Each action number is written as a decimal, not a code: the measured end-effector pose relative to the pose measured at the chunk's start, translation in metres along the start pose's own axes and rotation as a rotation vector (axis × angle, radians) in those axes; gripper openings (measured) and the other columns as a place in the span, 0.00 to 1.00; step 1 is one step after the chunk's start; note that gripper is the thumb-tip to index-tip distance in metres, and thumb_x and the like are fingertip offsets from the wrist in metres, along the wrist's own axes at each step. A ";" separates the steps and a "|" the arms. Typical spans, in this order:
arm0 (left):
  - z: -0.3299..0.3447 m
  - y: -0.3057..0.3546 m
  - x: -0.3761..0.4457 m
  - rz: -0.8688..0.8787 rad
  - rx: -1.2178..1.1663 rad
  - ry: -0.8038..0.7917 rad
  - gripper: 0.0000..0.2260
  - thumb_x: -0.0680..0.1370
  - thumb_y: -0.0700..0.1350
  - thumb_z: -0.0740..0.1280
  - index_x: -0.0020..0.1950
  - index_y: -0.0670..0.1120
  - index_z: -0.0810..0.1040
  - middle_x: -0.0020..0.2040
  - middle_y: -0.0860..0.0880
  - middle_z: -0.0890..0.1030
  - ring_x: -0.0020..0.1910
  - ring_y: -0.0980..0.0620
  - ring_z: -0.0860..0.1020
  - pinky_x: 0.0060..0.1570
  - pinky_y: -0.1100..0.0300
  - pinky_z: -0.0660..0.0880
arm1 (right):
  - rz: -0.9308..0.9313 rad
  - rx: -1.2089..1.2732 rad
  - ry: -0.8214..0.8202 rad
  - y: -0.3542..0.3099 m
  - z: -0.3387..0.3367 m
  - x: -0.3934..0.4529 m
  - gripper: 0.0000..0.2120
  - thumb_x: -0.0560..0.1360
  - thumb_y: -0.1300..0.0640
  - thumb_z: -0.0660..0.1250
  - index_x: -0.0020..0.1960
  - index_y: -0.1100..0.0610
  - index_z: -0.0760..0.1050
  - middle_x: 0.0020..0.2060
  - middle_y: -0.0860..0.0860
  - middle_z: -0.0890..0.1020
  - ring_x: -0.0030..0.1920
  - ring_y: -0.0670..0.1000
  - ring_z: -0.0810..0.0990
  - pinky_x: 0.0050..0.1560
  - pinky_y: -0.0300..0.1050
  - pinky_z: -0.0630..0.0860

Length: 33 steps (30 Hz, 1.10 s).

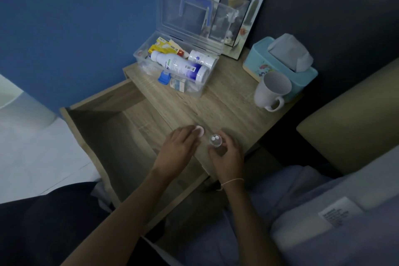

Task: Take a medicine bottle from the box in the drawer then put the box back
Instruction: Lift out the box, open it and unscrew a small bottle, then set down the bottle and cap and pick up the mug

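A clear plastic box stands on the wooden nightstand with its lid up. Inside lie a large white bottle with a blue label, a smaller white bottle and several packets. The drawer is pulled out to the left and looks empty. My right hand holds a small clear medicine bottle, open, with two white pills visible inside. My left hand rests on the nightstand's front edge, fingertips on a pale pink cap.
A white mug stands at the right of the nightstand, in front of a teal tissue box. A picture frame leans against the wall behind the box. A beige bed edge lies to the right.
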<state>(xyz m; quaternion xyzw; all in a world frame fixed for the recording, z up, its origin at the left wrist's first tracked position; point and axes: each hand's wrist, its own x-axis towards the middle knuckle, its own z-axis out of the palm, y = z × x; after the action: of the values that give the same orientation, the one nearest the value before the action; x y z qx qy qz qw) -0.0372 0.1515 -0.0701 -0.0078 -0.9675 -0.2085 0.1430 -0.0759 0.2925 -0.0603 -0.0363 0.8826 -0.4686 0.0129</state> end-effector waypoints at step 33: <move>0.005 -0.042 0.040 -0.259 0.002 0.010 0.27 0.79 0.53 0.49 0.70 0.35 0.67 0.71 0.35 0.68 0.72 0.37 0.65 0.72 0.44 0.59 | 0.334 0.197 0.518 -0.011 -0.058 0.142 0.33 0.69 0.56 0.75 0.71 0.56 0.66 0.66 0.56 0.74 0.64 0.55 0.75 0.60 0.45 0.71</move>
<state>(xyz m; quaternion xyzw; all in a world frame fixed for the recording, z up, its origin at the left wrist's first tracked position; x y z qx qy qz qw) -0.0802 0.1138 -0.0798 0.1181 -0.9599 -0.2242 0.1197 -0.2203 0.3234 -0.0171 0.2310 0.8008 -0.5367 -0.1317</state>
